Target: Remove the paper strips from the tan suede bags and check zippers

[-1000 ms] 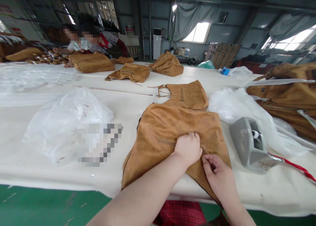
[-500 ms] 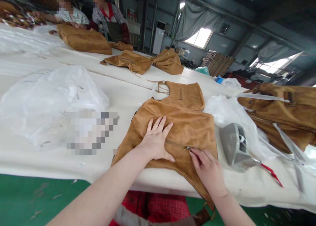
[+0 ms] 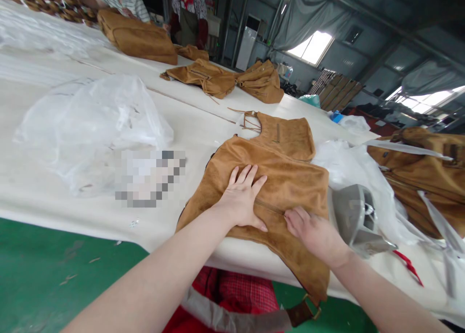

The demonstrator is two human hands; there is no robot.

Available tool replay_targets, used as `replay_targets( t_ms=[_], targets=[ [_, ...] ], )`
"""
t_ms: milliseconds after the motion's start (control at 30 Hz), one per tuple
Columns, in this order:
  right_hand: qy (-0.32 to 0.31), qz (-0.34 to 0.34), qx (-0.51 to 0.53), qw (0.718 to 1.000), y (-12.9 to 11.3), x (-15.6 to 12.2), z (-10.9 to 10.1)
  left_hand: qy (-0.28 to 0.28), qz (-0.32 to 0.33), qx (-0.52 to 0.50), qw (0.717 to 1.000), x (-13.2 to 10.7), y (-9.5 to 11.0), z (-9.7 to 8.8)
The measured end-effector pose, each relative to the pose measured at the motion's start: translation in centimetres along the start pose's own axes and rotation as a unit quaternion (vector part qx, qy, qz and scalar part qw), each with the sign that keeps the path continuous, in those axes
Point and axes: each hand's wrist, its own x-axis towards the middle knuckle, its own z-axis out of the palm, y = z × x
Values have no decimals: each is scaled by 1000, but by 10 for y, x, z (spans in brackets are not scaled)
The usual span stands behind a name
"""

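A tan brown leather bag (image 3: 298, 185) lies flat on the white-covered table in front of me. My left hand (image 3: 241, 202) is spread open on its surface, pressing just left of a zipper (image 3: 269, 206). At the right part of that zipper, the fingers of my right hand (image 3: 308, 229) are pinched together on the zipper pull, which they now hide. Beyond the bag's far edge lies a smaller brown pouch (image 3: 290, 136) with a short zipper and thin cords. The bag's strap end with a metal ring (image 3: 314, 306) hangs over the near table edge.
A grey tape dispenser (image 3: 350, 216) and clear plastic (image 3: 359, 178) are on the right, beside another brown bag (image 3: 428, 178). A crumpled plastic bag (image 3: 98, 129) lies to the left. More brown bags (image 3: 218, 78) lie farther back, where two people stand across the table.
My right hand has turned over the zipper pull and shifted slightly left along the zipper, covering the slider. My left hand stays spread on the bag. The whole view has shifted.
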Motion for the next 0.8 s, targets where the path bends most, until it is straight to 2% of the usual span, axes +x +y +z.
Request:
replay_targets(
  t_ms=[167,233,300,367,433,500,633,700,800],
  targets=[
    [-53,-29,0,998,30,-32,9,1,3,-2,1000,0,-5,-1],
    [-51,-24,11,998,42,-52,10,-3,-1,-4,1000,1,-6,-2],
    [-21,18,38,999,45,-68,4,-7,-4,-3,1000,2,-6,-2],
    [14,97,72,993,37,-78,-7,-9,-5,0,1000,4,-5,-1],
    [37,164,115,979,19,-81,-19,-10,-6,4,1000,5,-2,-2],
    [40,182,154,970,-2,-82,-26,-15,-6,8,1000,0,2,-7],
    [19,185,198,963,-33,-86,-21,-4,2,35,999,-36,7,-32],
    [25,196,211,957,-37,-87,-14,37,-16,61,997,-62,4,-45],
    [61,209,215,952,-33,-75,-6,90,-62,76,991,-94,-13,-56]
  ],
)
